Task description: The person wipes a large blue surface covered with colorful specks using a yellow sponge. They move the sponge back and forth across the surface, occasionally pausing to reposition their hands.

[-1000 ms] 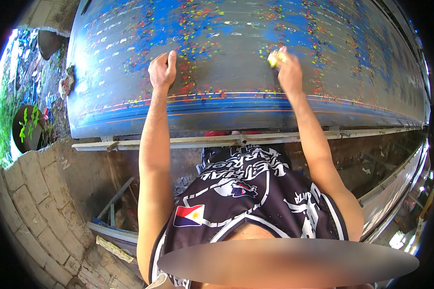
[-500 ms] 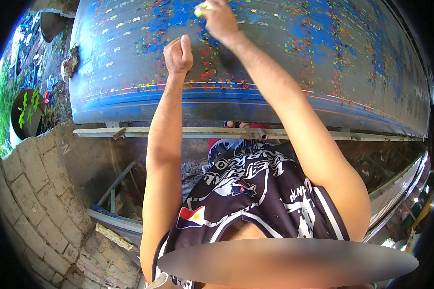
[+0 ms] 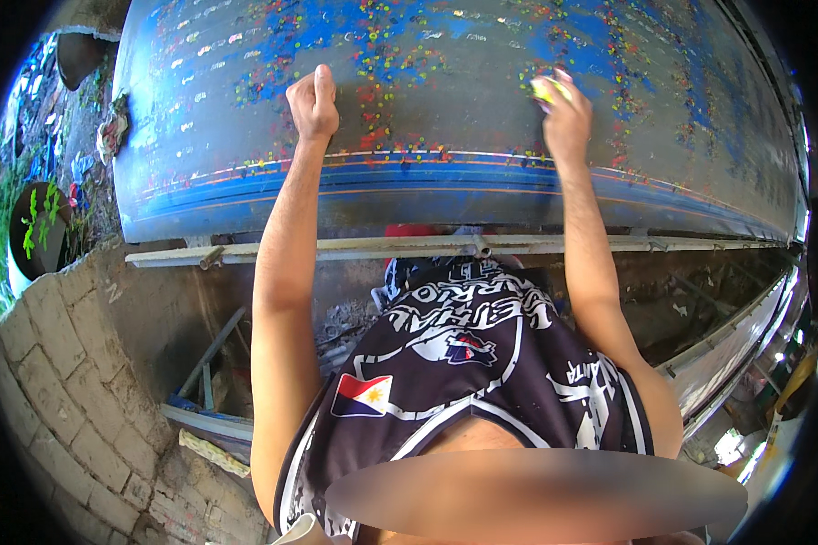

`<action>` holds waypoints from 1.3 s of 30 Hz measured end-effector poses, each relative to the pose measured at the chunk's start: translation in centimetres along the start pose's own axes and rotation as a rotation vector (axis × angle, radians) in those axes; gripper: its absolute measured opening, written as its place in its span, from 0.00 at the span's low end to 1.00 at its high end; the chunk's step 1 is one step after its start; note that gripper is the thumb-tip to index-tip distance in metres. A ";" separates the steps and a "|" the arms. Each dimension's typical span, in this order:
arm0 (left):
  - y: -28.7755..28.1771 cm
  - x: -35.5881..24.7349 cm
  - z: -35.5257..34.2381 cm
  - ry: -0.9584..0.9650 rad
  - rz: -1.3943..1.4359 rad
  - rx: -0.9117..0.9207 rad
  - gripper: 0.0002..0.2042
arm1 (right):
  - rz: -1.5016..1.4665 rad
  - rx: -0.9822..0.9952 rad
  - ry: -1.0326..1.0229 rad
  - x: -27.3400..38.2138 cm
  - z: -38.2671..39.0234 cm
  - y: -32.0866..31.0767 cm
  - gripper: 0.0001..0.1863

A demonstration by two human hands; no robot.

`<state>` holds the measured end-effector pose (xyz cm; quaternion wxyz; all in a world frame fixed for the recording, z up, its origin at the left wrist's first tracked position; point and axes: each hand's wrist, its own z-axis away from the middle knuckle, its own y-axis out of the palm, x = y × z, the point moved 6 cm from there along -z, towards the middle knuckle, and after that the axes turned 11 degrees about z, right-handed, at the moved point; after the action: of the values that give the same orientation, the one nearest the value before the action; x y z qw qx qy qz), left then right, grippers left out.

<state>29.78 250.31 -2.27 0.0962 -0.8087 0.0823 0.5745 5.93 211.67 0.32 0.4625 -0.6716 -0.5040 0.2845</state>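
A large flat grey and blue panel (image 3: 445,127) lies before me, strewn with small red, yellow and blue dots that I cannot identify for sure. My left hand (image 3: 314,107) is a fist over the panel's left-middle part, thumb uppermost; whatever it might hold is hidden. To the right, my right hand (image 3: 568,118) grips a small yellow and white wad (image 3: 551,89) between thumb and fingers, at the panel's surface among the dots. The wad looks soft, and its kind does not show clearly.
A pale metal rail (image 3: 354,248) runs along the panel's near edge. At the left are a block wall (image 3: 54,363), a round container (image 3: 41,227) with a green plant, and litter on the ground. A metal frame (image 3: 211,359) stands below the rail.
My right hand has swept right and nearer to me with the yellow and white wad. My left fist keeps its shape and sits slightly further left in the picture, as does the panel.
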 end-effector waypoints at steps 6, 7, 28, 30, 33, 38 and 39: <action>0.2 0.0 -0.2 0.026 -0.123 0.034 0.32 | 0.084 0.070 0.073 3.0 5.0 -0.7 0.25; 0.3 0.1 -0.2 0.029 -0.143 0.036 0.32 | 0.012 0.090 -0.009 5.9 5.2 -0.3 0.25; 0.9 1.8 -2.1 -0.190 -0.553 0.253 0.34 | -0.363 0.193 -0.462 -8.8 7.7 -3.9 0.29; 0.6 2.6 -2.4 -0.425 -0.592 0.186 0.35 | -0.329 0.229 -0.424 -17.8 9.1 -5.0 0.29; 2.7 1.6 -2.2 -0.456 -0.767 0.073 0.36 | -0.284 0.270 -0.164 -33.0 11.8 -7.1 0.28; 15.2 -3.1 3.3 -0.217 -0.542 0.006 0.36 | -0.021 0.256 0.240 -53.2 16.6 -11.1 0.27; 18.3 -3.9 5.2 -0.228 -0.445 -0.008 0.35 | -0.046 0.181 0.201 -54.1 17.0 -11.3 0.26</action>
<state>19.35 234.00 -1.38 0.2258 -0.7371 -0.1117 0.6271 -31.02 167.16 -0.91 0.5757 -0.6405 -0.4428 0.2497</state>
